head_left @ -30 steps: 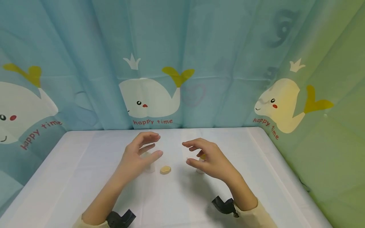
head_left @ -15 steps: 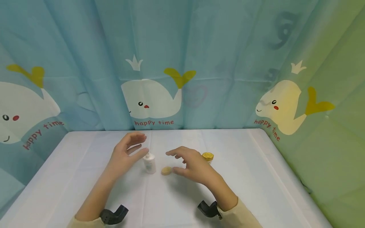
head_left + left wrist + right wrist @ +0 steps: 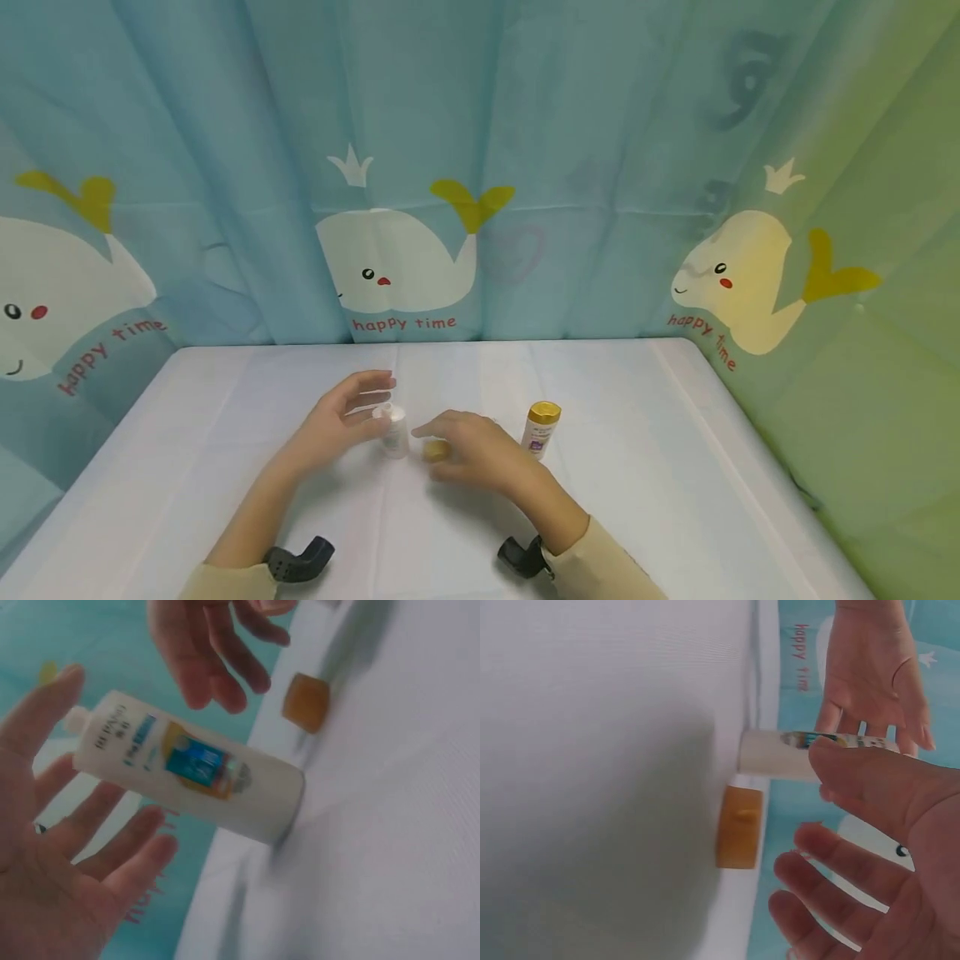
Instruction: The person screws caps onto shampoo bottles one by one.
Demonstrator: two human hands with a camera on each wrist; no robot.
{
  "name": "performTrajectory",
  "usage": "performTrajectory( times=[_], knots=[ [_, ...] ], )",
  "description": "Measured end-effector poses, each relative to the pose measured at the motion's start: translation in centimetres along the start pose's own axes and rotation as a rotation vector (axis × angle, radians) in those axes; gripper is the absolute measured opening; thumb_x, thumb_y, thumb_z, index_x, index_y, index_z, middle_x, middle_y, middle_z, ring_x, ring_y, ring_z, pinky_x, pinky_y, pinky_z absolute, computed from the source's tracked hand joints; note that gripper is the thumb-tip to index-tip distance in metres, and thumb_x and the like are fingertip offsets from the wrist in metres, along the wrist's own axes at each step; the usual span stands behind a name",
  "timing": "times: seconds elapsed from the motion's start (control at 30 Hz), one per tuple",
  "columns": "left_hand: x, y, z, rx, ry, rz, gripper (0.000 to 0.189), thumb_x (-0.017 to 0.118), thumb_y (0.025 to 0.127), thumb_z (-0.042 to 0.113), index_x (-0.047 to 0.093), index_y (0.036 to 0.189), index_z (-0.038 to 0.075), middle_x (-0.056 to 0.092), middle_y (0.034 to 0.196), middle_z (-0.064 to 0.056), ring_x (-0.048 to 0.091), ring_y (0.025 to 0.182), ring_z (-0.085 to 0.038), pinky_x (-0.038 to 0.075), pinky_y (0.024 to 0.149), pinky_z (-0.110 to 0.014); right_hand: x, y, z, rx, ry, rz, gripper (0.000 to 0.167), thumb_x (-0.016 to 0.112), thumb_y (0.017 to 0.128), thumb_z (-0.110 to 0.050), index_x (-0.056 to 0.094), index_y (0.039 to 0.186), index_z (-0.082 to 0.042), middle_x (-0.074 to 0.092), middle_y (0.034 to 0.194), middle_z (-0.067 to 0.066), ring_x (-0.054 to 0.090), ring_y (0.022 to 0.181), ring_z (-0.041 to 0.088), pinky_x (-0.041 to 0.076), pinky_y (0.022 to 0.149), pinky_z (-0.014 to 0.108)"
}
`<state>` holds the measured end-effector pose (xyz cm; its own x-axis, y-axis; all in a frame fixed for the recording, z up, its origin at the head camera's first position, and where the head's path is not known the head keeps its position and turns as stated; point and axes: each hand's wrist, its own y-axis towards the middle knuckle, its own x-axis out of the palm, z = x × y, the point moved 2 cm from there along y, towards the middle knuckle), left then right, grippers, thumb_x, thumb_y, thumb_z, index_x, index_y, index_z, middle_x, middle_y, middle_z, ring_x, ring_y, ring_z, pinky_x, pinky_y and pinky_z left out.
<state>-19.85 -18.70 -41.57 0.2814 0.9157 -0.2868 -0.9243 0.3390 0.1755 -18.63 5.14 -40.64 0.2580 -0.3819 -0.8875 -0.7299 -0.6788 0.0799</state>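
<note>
A white bottle (image 3: 396,439) with a small white nozzle stands upright on the table. Around its upper part my left hand (image 3: 336,427) is spread, thumb on one side and fingers on the other, not closed on it. In the left wrist view the bottle (image 3: 199,769) shows a blue and orange label. Beside it lies a yellow-gold cap (image 3: 437,451). Over this cap hovers my right hand (image 3: 480,454), fingers loosely bent and holding nothing. The right wrist view shows the cap (image 3: 739,829) on the table, apart from the fingers.
To the right of my right hand stands a second bottle (image 3: 537,435), white with a gold lid. A white cloth covers the table (image 3: 675,500). Behind it hangs a blue curtain (image 3: 570,275) printed with whales.
My right hand has moved left and down from in front of the gold-lidded bottle to the cap. My left hand first drew left, off the white bottle, then lowered toward it again.
</note>
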Motion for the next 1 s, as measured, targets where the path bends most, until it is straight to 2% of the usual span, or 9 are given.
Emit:
performTrajectory(
  times=[0.13,0.33,0.43,0.57,0.7,0.83,1.0],
  knots=[
    [0.4,-0.1,-0.8,-0.012,0.011,-0.044,0.065,0.078,0.087,0.016,0.047,0.143,0.019,0.051,0.143,-0.019,0.051,0.13,-0.042,0.048,0.101,-0.026,0.7,0.2,0.1,0.017,-0.028,-0.025,0.048,0.077,0.083,-0.021,0.066,0.13,-0.022,0.066,0.126,-0.01,0.059,0.116,0.005,0.048,0.1,0.028],
    [0.8,-0.2,-1.6,-0.028,0.012,-0.096,0.065,0.077,0.087,0.013,0.046,0.144,0.012,0.053,0.141,-0.02,0.057,0.123,-0.038,0.052,0.094,-0.024,1.3,0.2,0.2,0.019,-0.068,-0.026,0.05,0.078,0.084,-0.023,0.065,0.132,-0.024,0.066,0.128,-0.011,0.059,0.119,0.008,0.048,0.101,0.031],
    [1.0,-0.1,-2.1,-0.048,0.045,-0.098,0.066,0.078,0.086,0.014,0.047,0.144,0.01,0.054,0.141,-0.018,0.06,0.119,-0.033,0.053,0.091,-0.024,1.4,0.1,0.2,0.009,-0.082,-0.022,0.05,0.078,0.084,-0.023,0.065,0.132,-0.023,0.066,0.127,-0.011,0.059,0.119,0.009,0.049,0.1,0.031],
    [1.3,-0.1,-2.8,-0.072,0.07,-0.098,0.062,0.078,0.086,0.014,0.05,0.14,0.008,0.055,0.139,-0.018,0.063,0.116,-0.03,0.053,0.093,-0.027,1.5,0.0,0.3,0.011,-0.096,-0.037,0.049,0.078,0.084,-0.021,0.065,0.132,-0.023,0.067,0.126,-0.011,0.06,0.119,0.009,0.049,0.1,0.03],
    [1.5,-0.2,-3.0,-0.076,0.089,-0.098,0.057,0.078,0.086,0.013,0.051,0.137,0.005,0.058,0.135,-0.02,0.062,0.118,-0.035,0.053,0.097,-0.033,1.5,0.0,0.6,0.043,-0.107,-0.047,0.047,0.077,0.085,-0.019,0.066,0.131,-0.024,0.067,0.124,-0.011,0.06,0.118,0.008,0.049,0.099,0.031],
    [1.6,-0.4,-3.0,-0.061,0.089,-0.096,0.055,0.077,0.086,0.011,0.048,0.133,0.0,0.06,0.129,-0.023,0.061,0.118,-0.041,0.053,0.097,-0.038,1.5,-0.1,0.9,0.062,-0.113,-0.043,0.045,0.078,0.084,-0.019,0.069,0.127,-0.026,0.068,0.119,-0.012,0.062,0.111,0.007,0.052,0.093,0.031],
    [1.5,-0.5,-3.2,-0.074,0.106,-0.089,0.049,0.077,0.086,0.012,0.05,0.125,0.002,0.062,0.125,-0.02,0.061,0.119,-0.041,0.053,0.097,-0.041,1.5,-0.2,0.9,0.068,-0.14,-0.029,0.039,0.081,0.082,-0.019,0.072,0.119,-0.029,0.069,0.11,-0.013,0.063,0.1,0.005,0.053,0.086,0.033]
  ],
)
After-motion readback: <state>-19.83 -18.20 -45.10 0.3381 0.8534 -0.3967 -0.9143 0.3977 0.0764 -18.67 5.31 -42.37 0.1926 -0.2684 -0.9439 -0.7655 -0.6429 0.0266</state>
